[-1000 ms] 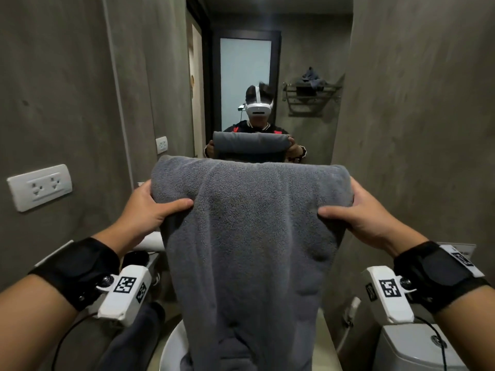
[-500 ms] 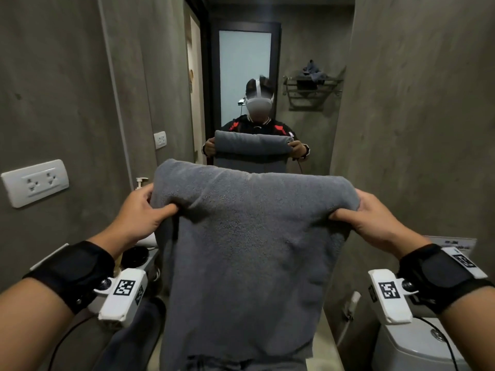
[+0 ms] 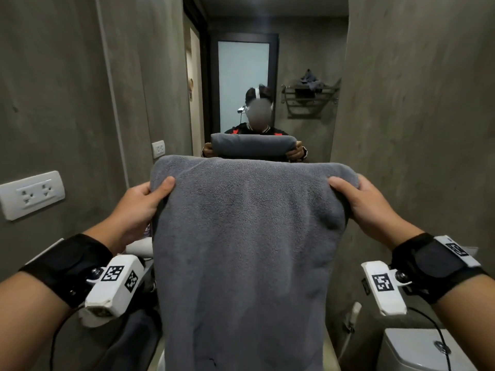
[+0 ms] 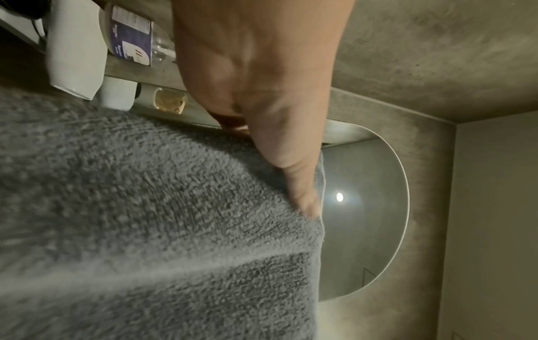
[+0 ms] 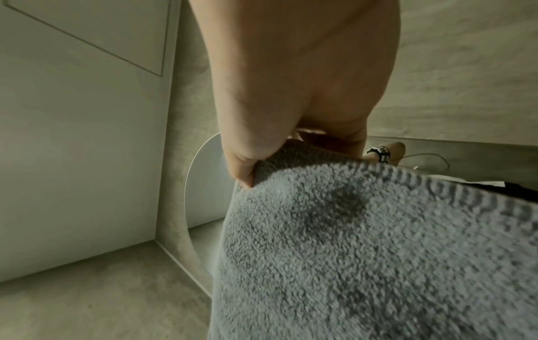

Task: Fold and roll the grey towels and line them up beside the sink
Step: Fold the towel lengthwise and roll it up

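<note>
Two rough grey concrete-look walls close in on either side of one tall mirror with a rounded edge, its lower part hidden behind the cloth. One thick grey terry towel, plush and nubbly, hangs in front of the person at chest height, folded over along its top so the upper edge forms a soft rounded ridge; its lower end runs out of the head view, so how far it reaches cannot be told. A second dark grey cloth lies low at the left, mostly cut off and hard to make out. One white ceramic toilet tank shows partly at the lower right. Two white plastic wall sockets are mounted on the left wall, a large one near and a small one farther back. The left hand clamps the towel's upper left corner, thumb lying across the front of the pile and fingers curled behind, out of sight. The right hand pinches the upper right corner the same way, thumb in front and fingers hidden behind the fold. On a ledge behind the left hand stand one white cup and a labelled bottle, both blurred.
</note>
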{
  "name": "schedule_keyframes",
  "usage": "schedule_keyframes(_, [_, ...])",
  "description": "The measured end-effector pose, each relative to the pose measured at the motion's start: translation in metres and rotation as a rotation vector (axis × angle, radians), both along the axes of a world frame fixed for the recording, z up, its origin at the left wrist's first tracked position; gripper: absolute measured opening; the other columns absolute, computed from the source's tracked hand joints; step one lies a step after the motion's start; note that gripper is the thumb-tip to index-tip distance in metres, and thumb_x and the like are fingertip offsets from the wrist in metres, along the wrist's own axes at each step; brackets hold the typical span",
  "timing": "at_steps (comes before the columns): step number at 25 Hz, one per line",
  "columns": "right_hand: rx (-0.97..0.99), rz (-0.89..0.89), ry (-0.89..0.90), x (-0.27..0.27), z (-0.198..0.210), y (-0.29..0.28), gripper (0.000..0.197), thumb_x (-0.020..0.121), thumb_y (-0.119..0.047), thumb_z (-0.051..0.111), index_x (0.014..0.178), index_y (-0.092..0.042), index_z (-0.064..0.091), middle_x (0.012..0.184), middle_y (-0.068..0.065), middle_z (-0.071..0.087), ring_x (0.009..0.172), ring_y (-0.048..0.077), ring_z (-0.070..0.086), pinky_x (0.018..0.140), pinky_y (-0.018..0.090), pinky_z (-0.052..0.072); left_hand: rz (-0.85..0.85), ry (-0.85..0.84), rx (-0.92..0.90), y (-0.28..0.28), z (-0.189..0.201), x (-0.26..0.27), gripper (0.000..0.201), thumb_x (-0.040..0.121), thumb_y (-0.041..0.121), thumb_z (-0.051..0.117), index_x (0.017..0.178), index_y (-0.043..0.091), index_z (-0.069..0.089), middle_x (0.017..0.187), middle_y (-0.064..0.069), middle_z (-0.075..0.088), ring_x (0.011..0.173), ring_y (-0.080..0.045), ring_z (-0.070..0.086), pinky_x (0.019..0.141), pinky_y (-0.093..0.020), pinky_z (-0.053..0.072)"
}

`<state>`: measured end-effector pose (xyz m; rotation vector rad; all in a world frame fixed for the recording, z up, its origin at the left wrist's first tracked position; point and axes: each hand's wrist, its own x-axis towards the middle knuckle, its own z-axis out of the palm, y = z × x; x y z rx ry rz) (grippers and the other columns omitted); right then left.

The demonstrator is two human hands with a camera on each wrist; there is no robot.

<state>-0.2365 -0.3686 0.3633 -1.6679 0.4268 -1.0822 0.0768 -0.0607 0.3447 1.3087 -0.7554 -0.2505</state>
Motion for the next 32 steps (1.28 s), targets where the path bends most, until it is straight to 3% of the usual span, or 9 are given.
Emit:
schedule_keyframes(3, [-0.132,-0.067,-0.019,-0.001,0.001,-0.001,0.062,0.082,-0.060,0.069,0.133,-0.030,0.051,0.121,-0.013,0.067,0.110,-0.003,0.063,0.097,0.025,0.048,-0.013,-0.117,0.001,0.001,-0.005,-0.002,0.056,0.049,0.029,0.094,0.099,0.012,0.074,0.100,-0.005,0.079,0.087,-0.015,0.076,0.066,-0.023,0.060])
schedule_keyframes(5, [-0.129,-0.071,-0.040,0.000,-0.003,0.000,0.057,0.080,-0.066,0.064,0.125,-0.032,0.059,0.118,-0.010,0.072,0.112,0.003,0.066,0.103,0.036,0.050,0.005,-0.184,0.019,-0.002,-0.014,-0.005,0.064,0.045,0.020,0.095,0.103,0.013,0.070,0.099,-0.001,0.079,0.090,-0.013,0.076,0.068,-0.022,0.060])
schedule_keyframes(10, [0.014,0.070,-0.074,0.003,-0.011,0.010,0.068,0.074,-0.072,0.070,0.124,-0.026,0.066,0.121,-0.002,0.073,0.116,0.015,0.067,0.102,0.040,0.053,0.138,-0.202,-0.060,-0.009,-0.026,-0.010,0.058,0.049,0.040,0.090,0.100,0.020,0.071,0.094,0.008,0.079,0.085,-0.007,0.075,0.067,-0.024,0.058])
schedule_keyframes(14, [0.037,0.435,0.022,-0.014,-0.019,0.011,0.075,0.068,-0.005,0.087,0.135,-0.013,0.054,0.127,0.010,0.070,0.117,0.023,0.066,0.091,0.031,0.056,0.141,-0.116,-0.107,-0.005,-0.027,-0.007,0.056,0.056,0.044,0.087,0.102,0.018,0.072,0.098,0.000,0.079,0.086,-0.013,0.075,0.070,-0.031,0.058])
schedule_keyframes(19, [-0.117,0.318,0.198,-0.020,-0.020,0.018,0.074,0.072,0.034,0.053,0.125,-0.018,0.054,0.111,-0.007,0.074,0.104,0.006,0.068,0.080,0.019,0.055,0.081,-0.123,-0.070,-0.002,-0.025,-0.010,0.043,0.068,0.041,0.079,0.104,0.021,0.069,0.095,0.008,0.079,0.086,-0.008,0.075,0.068,-0.021,0.057])
schedule_keyframes(25, [-0.003,0.315,0.274,-0.035,-0.015,0.005,0.032,0.084,0.005,0.068,0.113,-0.010,0.067,0.101,0.009,0.077,0.096,0.025,0.073,0.082,0.041,0.059,0.091,-0.140,-0.005,0.006,-0.026,-0.007,0.050,0.069,0.055,0.079,0.105,0.021,0.073,0.102,0.004,0.079,0.095,-0.013,0.075,0.080,-0.031,0.055])
schedule_keyframes(27, [0.037,0.286,0.238,-0.037,-0.019,0.006,0.015,0.085,-0.013,0.072,0.099,-0.014,0.076,0.096,0.009,0.078,0.089,0.022,0.074,0.075,0.037,0.060,0.052,-0.082,-0.006,0.009,-0.028,-0.008,0.059,0.066,0.059,0.081,0.107,0.018,0.073,0.104,0.000,0.079,0.099,-0.017,0.074,0.078,-0.029,0.057])
schedule_keyframes(29, [0.040,0.225,0.184,-0.035,-0.024,0.008,0.011,0.089,-0.018,0.069,0.084,-0.019,0.079,0.087,0.001,0.076,0.081,0.014,0.071,0.070,0.031,0.056,-0.006,-0.123,0.051,0.012,-0.027,-0.007,0.063,0.057,0.047,0.092,0.107,0.014,0.072,0.104,-0.001,0.079,0.097,-0.015,0.075,0.073,-0.022,0.058])
schedule_keyframes(32, [0.053,0.127,0.128,-0.033,-0.026,0.008,0.010,0.093,-0.015,0.065,0.091,-0.012,0.074,0.092,0.006,0.074,0.088,0.023,0.065,0.079,0.037,0.049,-0.038,-0.234,0.191,0.014,-0.025,-0.006,0.061,0.052,0.017,0.098,0.106,0.014,0.071,0.102,-0.001,0.079,0.094,-0.014,0.075,0.082,-0.033,0.057])
